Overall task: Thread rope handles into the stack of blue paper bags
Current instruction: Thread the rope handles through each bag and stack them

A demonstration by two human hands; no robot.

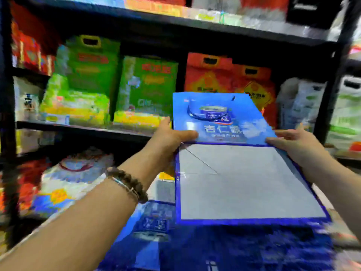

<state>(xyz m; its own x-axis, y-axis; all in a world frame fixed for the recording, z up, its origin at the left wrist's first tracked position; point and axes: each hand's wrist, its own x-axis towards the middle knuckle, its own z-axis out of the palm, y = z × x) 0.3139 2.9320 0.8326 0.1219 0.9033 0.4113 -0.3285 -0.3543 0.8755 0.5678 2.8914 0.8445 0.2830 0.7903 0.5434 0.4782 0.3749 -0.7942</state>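
Note:
I hold a flat blue paper bag [220, 118] up in the air, bent along a crease so its grey-white underside [244, 182] faces me. My left hand [172, 135] grips the bag's left edge at the crease, thumb on the printed front. My right hand [293, 141] pinches the right edge at the same height. A dark blue rope handle [192, 113] loops across the top of the printed face. Below the bag lies a blurred stack of blue bags [214, 247].
A black metal shelf rack [82, 128] stands close in front, filled with green sacks [148, 85], orange sacks [209, 75] and white sacks [298, 106]. More sacks sit on the lower shelf at the left. A beaded bracelet is on my left wrist.

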